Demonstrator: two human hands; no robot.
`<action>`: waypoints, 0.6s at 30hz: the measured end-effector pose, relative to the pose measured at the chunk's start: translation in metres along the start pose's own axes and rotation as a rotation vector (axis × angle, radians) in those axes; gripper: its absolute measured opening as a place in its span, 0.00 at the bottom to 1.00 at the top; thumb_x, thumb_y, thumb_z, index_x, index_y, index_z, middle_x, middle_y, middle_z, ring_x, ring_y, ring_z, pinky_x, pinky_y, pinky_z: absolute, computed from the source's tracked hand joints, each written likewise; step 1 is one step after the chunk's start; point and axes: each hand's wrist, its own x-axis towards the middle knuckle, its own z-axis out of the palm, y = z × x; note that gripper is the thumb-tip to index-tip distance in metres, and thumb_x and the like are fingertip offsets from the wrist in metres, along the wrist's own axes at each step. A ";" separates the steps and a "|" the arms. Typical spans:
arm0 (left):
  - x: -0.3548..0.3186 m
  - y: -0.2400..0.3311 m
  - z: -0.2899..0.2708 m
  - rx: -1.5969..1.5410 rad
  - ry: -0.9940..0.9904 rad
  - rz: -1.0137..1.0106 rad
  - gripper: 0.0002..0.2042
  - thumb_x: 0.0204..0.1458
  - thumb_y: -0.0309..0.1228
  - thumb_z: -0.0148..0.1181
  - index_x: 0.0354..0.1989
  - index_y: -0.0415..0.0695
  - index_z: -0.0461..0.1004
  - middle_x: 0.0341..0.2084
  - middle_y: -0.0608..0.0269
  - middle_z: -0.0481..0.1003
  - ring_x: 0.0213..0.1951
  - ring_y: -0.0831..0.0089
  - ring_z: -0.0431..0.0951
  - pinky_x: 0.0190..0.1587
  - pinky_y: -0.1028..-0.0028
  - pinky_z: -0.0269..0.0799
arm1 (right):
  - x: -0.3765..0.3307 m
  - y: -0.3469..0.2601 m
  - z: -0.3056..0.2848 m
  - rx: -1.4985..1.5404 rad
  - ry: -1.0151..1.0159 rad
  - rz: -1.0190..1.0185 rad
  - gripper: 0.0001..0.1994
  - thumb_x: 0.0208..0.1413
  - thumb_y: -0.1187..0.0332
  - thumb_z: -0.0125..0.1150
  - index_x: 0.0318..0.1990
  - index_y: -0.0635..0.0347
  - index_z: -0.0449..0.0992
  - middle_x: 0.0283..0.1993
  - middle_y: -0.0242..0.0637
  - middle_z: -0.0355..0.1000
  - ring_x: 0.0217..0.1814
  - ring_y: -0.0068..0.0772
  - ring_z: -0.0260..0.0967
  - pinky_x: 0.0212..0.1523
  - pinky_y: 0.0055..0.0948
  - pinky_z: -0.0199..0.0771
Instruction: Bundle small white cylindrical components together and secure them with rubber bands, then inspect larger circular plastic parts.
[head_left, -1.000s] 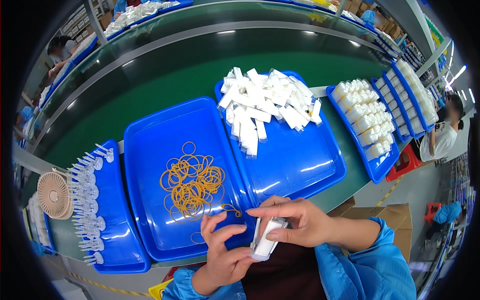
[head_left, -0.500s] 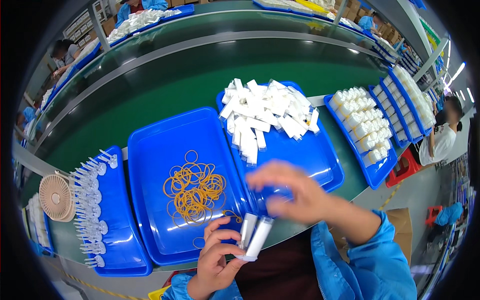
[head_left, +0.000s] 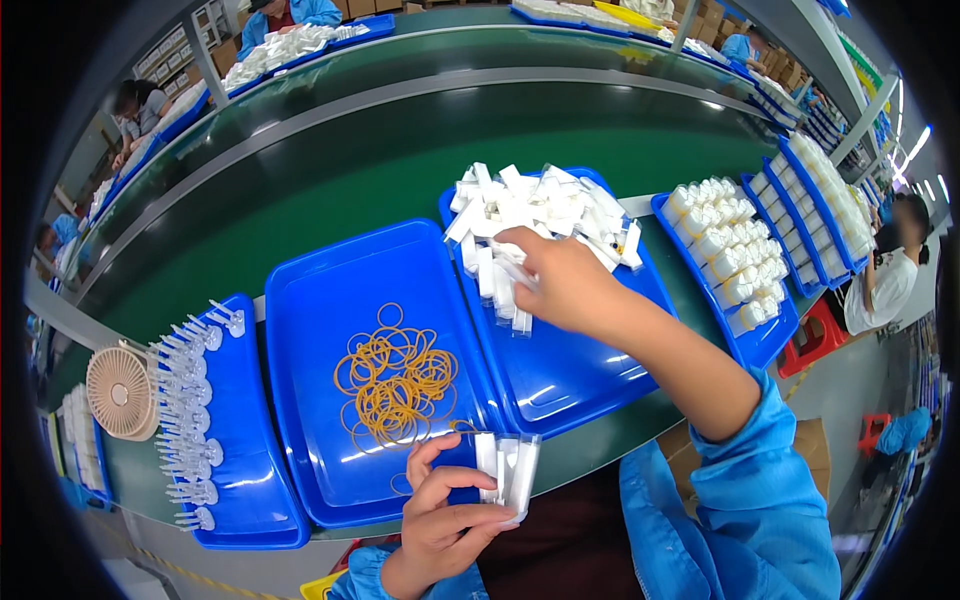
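Observation:
My left hand [head_left: 440, 515] is closed on several slim white packets [head_left: 517, 475] in clear film, held side by side near the front edge of the table. One rubber band [head_left: 463, 427] shows at its raised fingertip. My right hand [head_left: 560, 280] reaches over the pile of similar white packets [head_left: 540, 205] at the back of a blue tray [head_left: 590, 385]. Its thumb and forefinger are spread around a packet there; whether they grip it is unclear. Left of that tray, a second blue tray [head_left: 320, 290] bears a heap of yellowish rubber bands [head_left: 400, 385].
A blue tray [head_left: 265, 490] with clear stemmed plastic parts [head_left: 185, 420] and a beige fan [head_left: 120, 390] stand at the left. Trays of bundled white packets [head_left: 728, 250] line the right. Beyond the green surface [head_left: 330, 180], other people work at trays.
My right hand has moved away from the left hand, forward to the packet pile. The packets in my left hand now sit closer together and more upright.

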 end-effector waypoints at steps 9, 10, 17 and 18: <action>0.008 0.003 0.004 0.016 -0.089 0.003 0.08 0.33 0.33 0.70 0.26 0.59 0.82 0.31 0.76 0.74 0.51 0.58 0.63 0.57 0.52 0.41 | -0.089 -0.050 -0.011 1.457 -0.371 0.284 0.32 0.53 0.80 0.49 0.65 0.59 0.46 0.40 0.37 0.69 0.41 0.21 0.67 0.43 0.21 0.67; 0.008 0.003 0.004 0.015 -0.091 -0.003 0.08 0.33 0.33 0.70 0.26 0.59 0.82 0.31 0.76 0.74 0.51 0.58 0.63 0.57 0.52 0.41 | -0.090 -0.051 -0.012 1.499 -0.395 0.307 0.31 0.53 0.80 0.49 0.65 0.59 0.47 0.40 0.37 0.69 0.43 0.22 0.66 0.46 0.22 0.66; 0.005 0.005 0.005 0.040 -0.076 -0.021 0.08 0.33 0.34 0.70 0.26 0.60 0.81 0.30 0.77 0.74 0.51 0.59 0.63 0.57 0.52 0.40 | -0.096 -0.050 -0.008 1.739 -0.457 0.424 0.28 0.55 0.78 0.49 0.64 0.62 0.51 0.40 0.37 0.69 0.44 0.25 0.66 0.48 0.23 0.65; 0.005 0.005 0.005 0.040 -0.078 -0.024 0.08 0.33 0.34 0.70 0.26 0.60 0.81 0.30 0.77 0.74 0.51 0.59 0.63 0.57 0.52 0.40 | -0.096 -0.049 -0.008 1.672 -0.450 0.396 0.28 0.55 0.77 0.50 0.63 0.62 0.52 0.40 0.37 0.69 0.43 0.25 0.66 0.47 0.24 0.65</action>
